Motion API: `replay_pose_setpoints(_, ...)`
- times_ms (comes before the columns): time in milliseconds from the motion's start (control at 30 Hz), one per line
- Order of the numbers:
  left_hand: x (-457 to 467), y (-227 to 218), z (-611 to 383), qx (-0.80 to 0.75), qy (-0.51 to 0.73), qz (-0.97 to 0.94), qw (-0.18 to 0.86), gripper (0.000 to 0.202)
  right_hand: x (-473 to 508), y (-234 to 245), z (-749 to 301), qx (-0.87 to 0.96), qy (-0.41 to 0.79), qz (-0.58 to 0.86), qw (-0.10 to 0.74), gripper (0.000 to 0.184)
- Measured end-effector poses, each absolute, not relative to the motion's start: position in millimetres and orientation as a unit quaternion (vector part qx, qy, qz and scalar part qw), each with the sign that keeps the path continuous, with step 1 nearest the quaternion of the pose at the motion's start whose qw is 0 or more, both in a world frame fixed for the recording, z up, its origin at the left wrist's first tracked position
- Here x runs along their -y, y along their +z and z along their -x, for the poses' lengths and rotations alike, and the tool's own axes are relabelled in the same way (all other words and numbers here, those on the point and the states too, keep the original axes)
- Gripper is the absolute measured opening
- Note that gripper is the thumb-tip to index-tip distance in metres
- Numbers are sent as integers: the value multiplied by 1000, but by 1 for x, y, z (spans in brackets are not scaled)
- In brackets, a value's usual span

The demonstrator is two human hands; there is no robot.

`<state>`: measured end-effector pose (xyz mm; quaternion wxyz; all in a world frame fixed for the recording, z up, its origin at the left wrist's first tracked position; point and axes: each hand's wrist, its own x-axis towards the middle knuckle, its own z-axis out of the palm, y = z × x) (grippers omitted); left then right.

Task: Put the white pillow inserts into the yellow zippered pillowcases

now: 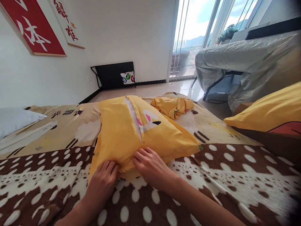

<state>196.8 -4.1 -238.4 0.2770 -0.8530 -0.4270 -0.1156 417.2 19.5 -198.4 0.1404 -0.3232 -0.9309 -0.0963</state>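
A yellow pillow (117, 125) lies on the patterned blanket (131, 204) in front of me. Its pillowcase has a slit partway open, with white pillow showing inside, and a printed animal face beside the slit. My left hand (103, 175) grips the near left edge of the pillow, fingers curled over the fabric. Closed as well, my right hand (149, 168) grasps the near edge just right of it, below the slit's end. The thumbs and the underside of the pillow are hidden.
Beyond the pillow lies a crumpled yellow cloth (172, 105). A white pillow (21, 119) is at the left edge. On the right, another yellow pillow (272, 113) rests on a brown box (254, 138). A plastic-covered table (235, 59) stands by the glass door.
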Motion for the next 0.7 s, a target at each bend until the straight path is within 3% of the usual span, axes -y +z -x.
replay_pose_setpoints(200, -8, -246, -205, 459, -114, 869, 147, 21, -22, -223, -405, 921, -125, 343, 137, 7)
replay_pose_setpoints(433, 4, -222, -205, 453, -108, 885, -9, 18, -28, -224, -411, 930, -77, 324, 155, 9)
replay_pose_setpoints(567, 9, -222, -208, 423, -74, 902, 36, 22, -27, -222, -412, 937, -66, 311, 145, 11)
replay_pose_setpoints(700, 7, -231, -209, 421, -65, 891, 159, 22, -21, -222, -408, 929, -105, 314, 168, 10)
